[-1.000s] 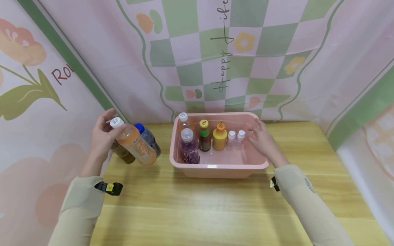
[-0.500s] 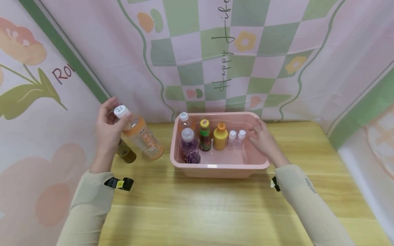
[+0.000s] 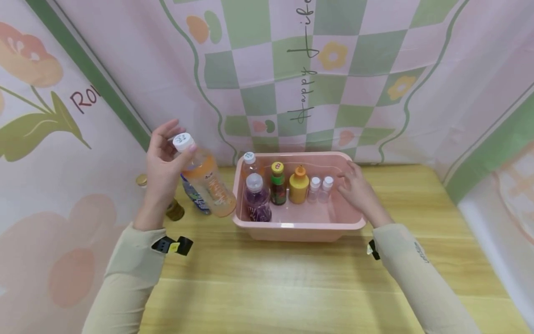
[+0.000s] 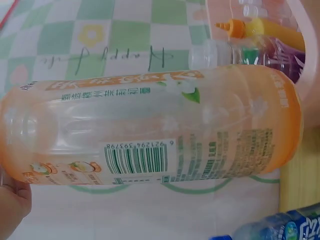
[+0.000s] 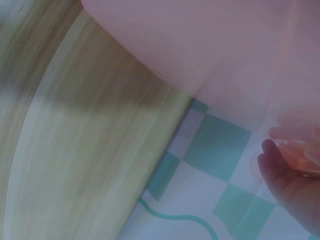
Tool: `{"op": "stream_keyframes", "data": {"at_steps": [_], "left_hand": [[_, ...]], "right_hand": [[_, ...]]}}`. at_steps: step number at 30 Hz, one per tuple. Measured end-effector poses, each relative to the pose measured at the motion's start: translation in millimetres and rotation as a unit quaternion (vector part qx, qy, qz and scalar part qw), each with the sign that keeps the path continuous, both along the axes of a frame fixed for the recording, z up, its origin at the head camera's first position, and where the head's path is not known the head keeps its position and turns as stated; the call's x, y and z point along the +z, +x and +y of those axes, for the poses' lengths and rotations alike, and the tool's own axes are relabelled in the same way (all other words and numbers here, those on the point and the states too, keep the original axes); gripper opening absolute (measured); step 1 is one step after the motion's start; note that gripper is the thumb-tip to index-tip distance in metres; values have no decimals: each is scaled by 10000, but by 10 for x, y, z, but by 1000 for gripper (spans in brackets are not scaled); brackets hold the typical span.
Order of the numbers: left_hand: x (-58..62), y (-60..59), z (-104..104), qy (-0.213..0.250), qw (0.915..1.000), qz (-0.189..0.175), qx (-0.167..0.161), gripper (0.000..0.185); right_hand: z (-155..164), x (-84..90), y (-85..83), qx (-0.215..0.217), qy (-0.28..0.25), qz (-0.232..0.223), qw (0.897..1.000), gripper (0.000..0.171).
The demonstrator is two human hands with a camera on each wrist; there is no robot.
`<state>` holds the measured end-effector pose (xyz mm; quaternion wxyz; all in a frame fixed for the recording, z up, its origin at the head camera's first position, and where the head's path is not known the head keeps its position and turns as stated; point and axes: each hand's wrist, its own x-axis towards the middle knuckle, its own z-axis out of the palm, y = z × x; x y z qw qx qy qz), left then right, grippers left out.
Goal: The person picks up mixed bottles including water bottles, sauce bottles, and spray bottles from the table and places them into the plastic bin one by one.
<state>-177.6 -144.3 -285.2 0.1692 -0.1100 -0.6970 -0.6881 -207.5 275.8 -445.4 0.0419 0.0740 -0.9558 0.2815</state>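
Small draped booth [image 3: 246, 102], room type unclear: wood-grain table [image 3: 271, 287]; checkered cloth [image 3: 292, 69] behind table; flower-printed cloth [image 3: 29, 195] left of table.

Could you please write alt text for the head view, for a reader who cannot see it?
A person's left hand holds a tilted orange bottle beside a pink bin, while the right hand holds the bin's right rim. Six bottles stand in the bin; a blue-labelled bottle and a brown bottle are on the wooden table at left.

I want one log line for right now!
Left grip: holds tilted orange bottle | Right grip: at right end of pink tub | In tub: purple bottle, yellow bottle
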Motion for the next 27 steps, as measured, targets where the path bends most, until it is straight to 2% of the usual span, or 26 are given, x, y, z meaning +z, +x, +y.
{"op": "stream_keyframes", "data": {"at_steps": [7, 15, 21, 27], "left_hand": [[54, 11, 140, -405, 9988, -54, -267, 58], [88, 34, 310, -672, 9952, 88, -707, 61], [100, 34, 425, -860, 9923, -42, -893, 62], [99, 29, 560, -1010, 9875, 134, -1204, 60]], "right_hand": [[1, -10, -2, -5, 11, 10, 10000, 39], [-8, 2, 4, -40, -16, -7, 10000, 40], [-8, 17, 7, -44, 6, -83, 10000, 40], [0, 9, 7, -33, 3, -134, 9999, 40]]}}
